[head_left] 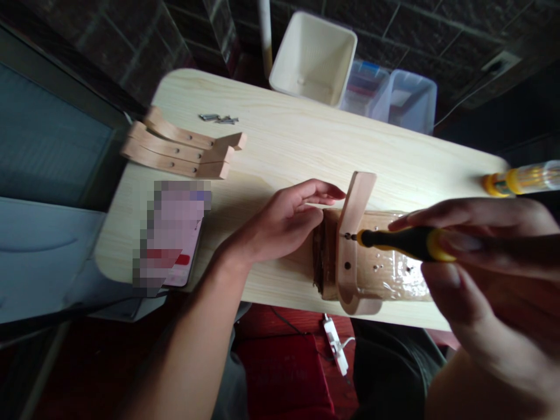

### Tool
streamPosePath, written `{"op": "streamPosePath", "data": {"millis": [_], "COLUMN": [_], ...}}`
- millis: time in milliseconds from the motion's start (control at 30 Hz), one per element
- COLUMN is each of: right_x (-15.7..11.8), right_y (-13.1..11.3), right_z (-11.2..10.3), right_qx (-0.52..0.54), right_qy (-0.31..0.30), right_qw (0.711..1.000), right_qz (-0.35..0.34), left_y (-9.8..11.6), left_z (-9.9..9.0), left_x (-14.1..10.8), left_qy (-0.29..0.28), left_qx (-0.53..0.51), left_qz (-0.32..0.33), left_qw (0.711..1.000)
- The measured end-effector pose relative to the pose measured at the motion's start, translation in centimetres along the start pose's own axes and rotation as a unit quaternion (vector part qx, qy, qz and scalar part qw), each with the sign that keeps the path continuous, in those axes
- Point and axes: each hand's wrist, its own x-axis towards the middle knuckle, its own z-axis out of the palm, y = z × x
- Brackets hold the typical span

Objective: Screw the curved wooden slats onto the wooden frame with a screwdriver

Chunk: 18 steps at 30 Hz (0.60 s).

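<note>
My right hand [490, 262] grips a screwdriver [402, 240] with a black and yellow handle. Its tip meets a dark spot, a screw or hole, in a curved wooden piece [347, 251]. A second dark hole shows lower on that piece. The piece lies across one end of a cardboard block [385, 274] wrapped in clear tape, with several small holes in its top. Beside the block's left end is my left hand [284, 219], fingers stretched towards the wooden piece; whether they touch it I cannot tell.
Several similar curved wooden pieces [184, 149] lie at the table's left, with loose screws [219, 118] behind. A partly blurred phone [179, 233] lies nearer. A yellow, clear-ended cylinder [520, 178] is at right. Plastic bins [312, 58] stand beyond the table edge; a power strip [335, 344] lies below.
</note>
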Motion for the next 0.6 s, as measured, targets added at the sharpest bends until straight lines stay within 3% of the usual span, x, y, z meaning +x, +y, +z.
{"op": "streamPosePath", "data": {"millis": [67,200,233,400,600], "right_x": [-0.1,-0.4,-0.4,-0.1,0.1], "right_y": [-0.2,-0.4,-0.2,0.8,0.3], "right_z": [0.2,0.0,-0.1,-0.2,0.3], "right_qx": [0.005,0.007,0.013,0.007,0.021], "right_qy": [-0.002,-0.021,-0.022,-0.046,-0.041], "right_qw": [1.000,0.998,0.999,0.997,0.999], "right_qz": [-0.007,0.063,0.023,-0.057,-0.018], "left_y": [0.2,1.0,1.1,1.2,1.0], "left_z": [-0.2,-0.6,-0.6,-0.4,-0.1], "left_x": [-0.2,-0.7,-0.8,-1.1,-1.0], "left_qy": [-0.028,-0.119,-0.128,-0.123,-0.104], "left_qx": [-0.011,0.022,0.044,0.111,0.140], "left_qz": [0.005,0.003,-0.001,-0.011,0.017], "left_qw": [1.000,0.993,0.991,0.986,0.985]}}
